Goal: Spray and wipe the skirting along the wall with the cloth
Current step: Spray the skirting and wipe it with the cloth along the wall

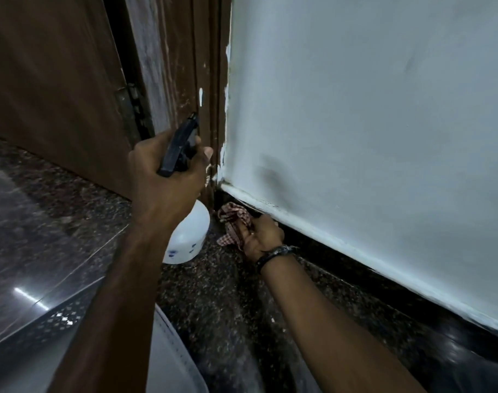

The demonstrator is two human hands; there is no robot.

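Pale wall (369,109), black skirting (341,268) along its foot by the brown door frame (205,66). Left hand (168,171), grip wrapped round white spray bottle (189,239) at its black trigger head. Right hand (263,235), grip bunching checked cloth (235,218) against skirting.

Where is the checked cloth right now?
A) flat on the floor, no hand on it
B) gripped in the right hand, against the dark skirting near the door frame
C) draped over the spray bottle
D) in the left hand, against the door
B: the right hand grips the checked cloth against the dark skirting by the door frame, while the left hand holds the spray bottle.
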